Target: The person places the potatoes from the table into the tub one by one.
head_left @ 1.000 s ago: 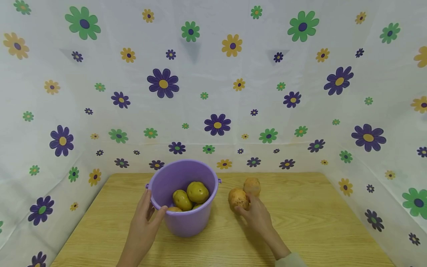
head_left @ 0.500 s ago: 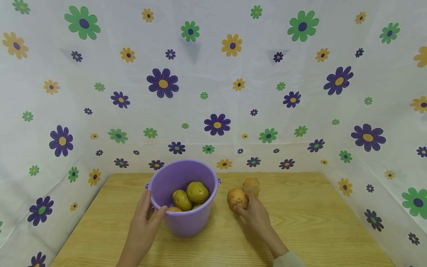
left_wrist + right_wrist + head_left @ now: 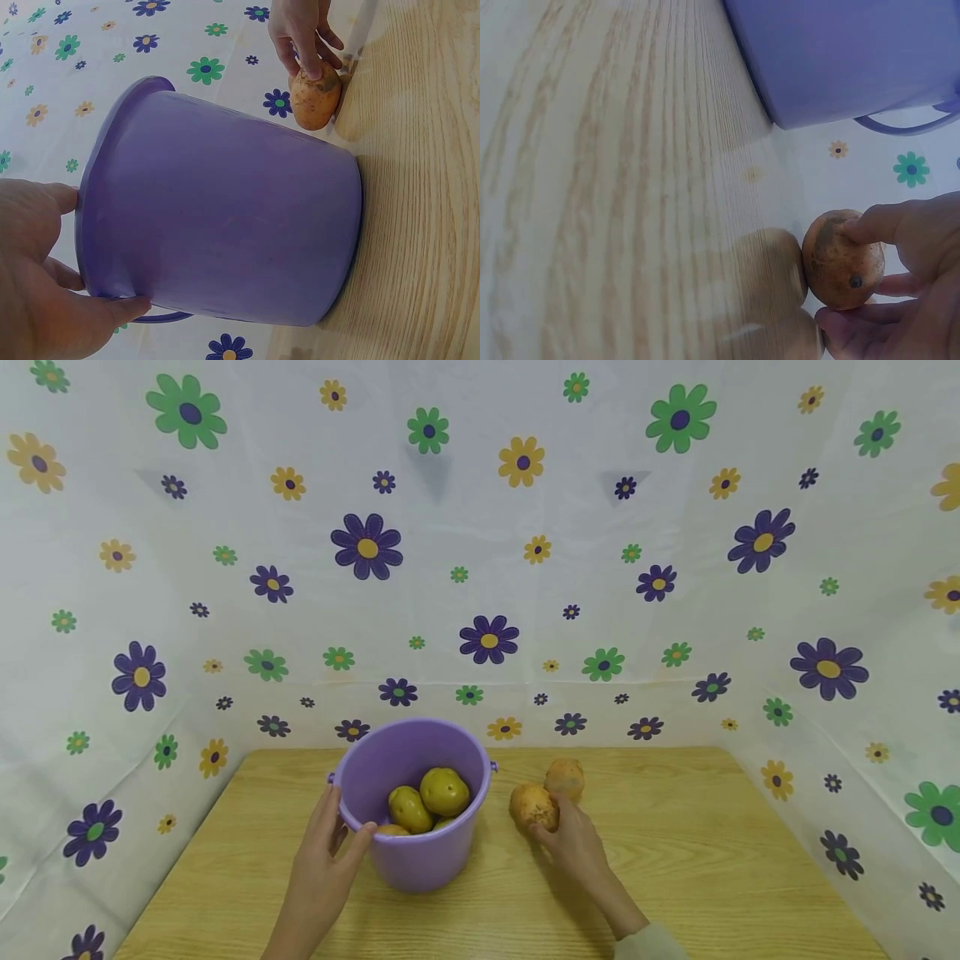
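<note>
A purple bucket (image 3: pixel 420 864) stands on the wooden table, left of centre. My left hand (image 3: pixel 322 868) grips its rim at the near left. Inside lie several smooth yellow-green potatoes (image 3: pixel 445 792), plus a paler brown one (image 3: pixel 392 830) mostly hidden by the near rim. Right of the bucket, my right hand (image 3: pixel 573 847) holds a brown potato (image 3: pixel 534 807) between thumb and fingers, low at the tabletop. In the right wrist view the thumb presses this potato (image 3: pixel 836 262) from one side. A second brown potato (image 3: pixel 565 779) sits just behind it, close to the fingertips.
The wooden tabletop (image 3: pixel 697 860) stretches beyond both hands to left and right. A white cloth (image 3: pixel 525 585) printed with flowers hangs behind the table and along both sides. The bucket's purple handle (image 3: pixel 161 318) hangs on its far side.
The right hand and the two brown potatoes have shifted very slightly left. The left hand and the bucket have stayed in place.
</note>
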Demonstrator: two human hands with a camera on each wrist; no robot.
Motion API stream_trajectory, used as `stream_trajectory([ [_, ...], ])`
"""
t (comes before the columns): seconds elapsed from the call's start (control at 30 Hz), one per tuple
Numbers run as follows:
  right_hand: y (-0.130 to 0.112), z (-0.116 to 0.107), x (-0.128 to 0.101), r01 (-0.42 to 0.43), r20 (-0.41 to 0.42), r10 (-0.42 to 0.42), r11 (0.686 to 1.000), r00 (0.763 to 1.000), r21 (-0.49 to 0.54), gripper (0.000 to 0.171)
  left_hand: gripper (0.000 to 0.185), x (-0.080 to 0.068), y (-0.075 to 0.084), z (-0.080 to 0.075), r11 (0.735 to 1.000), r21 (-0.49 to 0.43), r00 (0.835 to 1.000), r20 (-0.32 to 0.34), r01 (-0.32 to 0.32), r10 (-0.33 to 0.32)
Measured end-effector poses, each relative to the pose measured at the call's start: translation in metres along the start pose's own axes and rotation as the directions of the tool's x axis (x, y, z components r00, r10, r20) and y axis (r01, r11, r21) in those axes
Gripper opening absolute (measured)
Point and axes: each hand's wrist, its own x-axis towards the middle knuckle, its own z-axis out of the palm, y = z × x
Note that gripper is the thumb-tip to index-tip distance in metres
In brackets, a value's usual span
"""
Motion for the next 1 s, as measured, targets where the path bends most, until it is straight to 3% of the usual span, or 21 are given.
stream_trajectory([
  [0.27,0.003,0.002,0.001,0.037,-0.015,-0.036,0.998,0.999,0.045,0.055,0.083,0.001,-0.001,0.001,1.000,-0.009,1.000,-0.004,-0.011,0.010],
  [0.7,-0.006,-0.010,0.000,0.001,0.002,-0.001,0.993,1.000,0.119,0.056,0.083,0.001,0.001,0.000,1.000,-0.007,1.000,0.006,-0.002,0.002],
  [1.0,-0.010,-0.021,0.006,0.055,-0.035,-0.051,0.991,0.998,0.118,0.051,0.083,0.001,0.000,0.000,1.000,-0.002,1.000,-0.002,-0.012,0.012],
])
